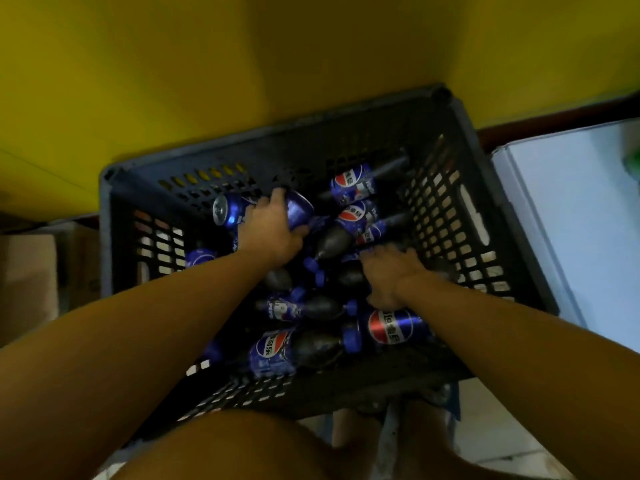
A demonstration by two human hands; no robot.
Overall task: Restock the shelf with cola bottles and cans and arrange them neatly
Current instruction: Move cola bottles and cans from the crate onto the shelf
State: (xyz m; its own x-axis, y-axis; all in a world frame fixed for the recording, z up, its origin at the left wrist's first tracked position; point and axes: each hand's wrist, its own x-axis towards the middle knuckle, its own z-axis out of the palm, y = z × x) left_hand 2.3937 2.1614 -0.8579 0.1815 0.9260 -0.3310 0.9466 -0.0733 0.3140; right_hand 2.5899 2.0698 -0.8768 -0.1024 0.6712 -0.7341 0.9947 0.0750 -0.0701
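A dark slotted plastic crate [465,216] sits below me, holding several blue cola bottles and cans lying on their sides. My left hand [273,230] reaches into the far left part and wraps around a blue cola can [298,209]; a second can [227,211] lies right beside it. My right hand [389,275] is down among the bottles at the middle right, fingers curled over a dark bottle [349,273]; what it grips is hidden under the hand. A bottle [294,348] and a can [391,327] lie near the crate's front edge.
A yellow surface [242,64] rises behind the crate. A white cabinet [571,209] stands to the right. Cardboard boxes [31,271] sit on the left. My knees fill the bottom of the view over a pale tiled floor [502,441].
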